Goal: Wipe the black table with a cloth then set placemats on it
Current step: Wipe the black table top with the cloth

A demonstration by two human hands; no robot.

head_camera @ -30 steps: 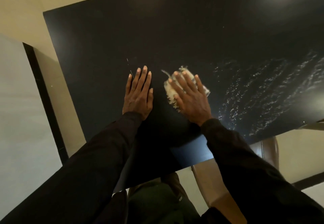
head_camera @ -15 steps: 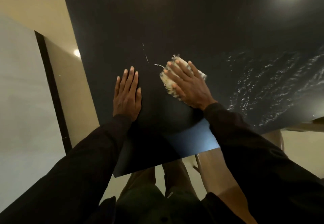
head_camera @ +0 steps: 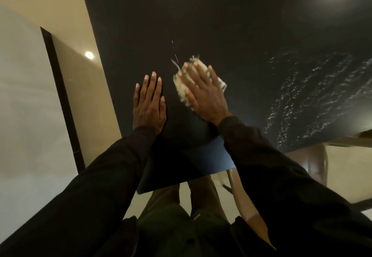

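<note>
- While your left hand (head_camera: 150, 103) lies flat on the black table (head_camera: 221, 25) near its left edge, its fingers are straight and close together, gripping nothing.
- Your right hand (head_camera: 203, 92) presses down on the cloth (head_camera: 181, 90), with the fingers straight and slightly fanned across its top. The hand looks a little blurred.
- You can see the cloth as a pale, frayed wad that shows past your fingertips and on both sides of your palm. It lies on the tabletop just right of your left hand, and your two hands are near each other but apart.
- A loose thread (head_camera: 174, 63) trails from the cloth's far-left corner, and thin pale marks (head_camera: 176, 56) lie on the surface just beyond it.
- To your right, the tabletop glistens with wet streaks (head_camera: 314, 99).
- Both your arms are in black sleeves (head_camera: 271, 166).
- A brown chair (head_camera: 316, 160) sits at the table's near-right edge.
</note>
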